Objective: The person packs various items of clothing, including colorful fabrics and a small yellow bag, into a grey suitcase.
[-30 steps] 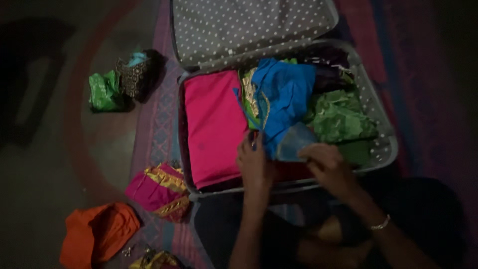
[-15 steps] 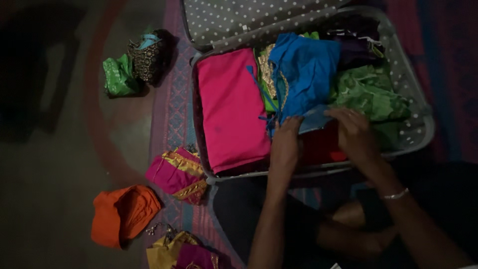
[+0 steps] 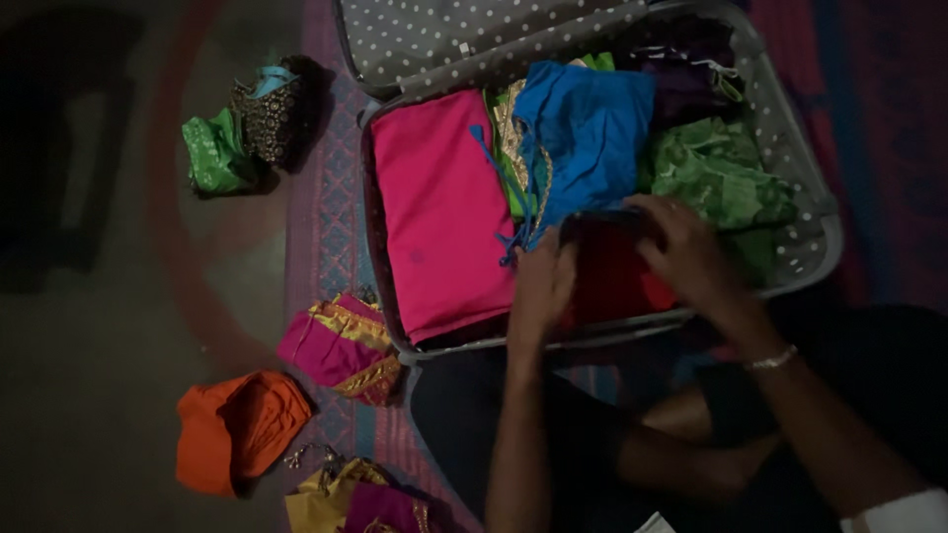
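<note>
Inside, open polka-dot suitcase (image 3: 790, 178) holds pink folded cloth (image 3: 439, 207), blue garment (image 3: 588, 138), green fabric (image 3: 716, 178), red cloth (image 3: 612, 281). Left hand (image 3: 541, 286) and right hand (image 3: 686, 252), fingers curled, grip dark piece (image 3: 602, 225) over red cloth, at suitcase's near edge.

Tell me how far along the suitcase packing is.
Done: the open suitcase already holds a folded pink cloth, a blue garment and green cloth. In hand: the left hand and right hand press on a red piece at the near edge. Left: the orange cloth, pink-and-gold bundle and green bundle lie outside on the floor.
</note>
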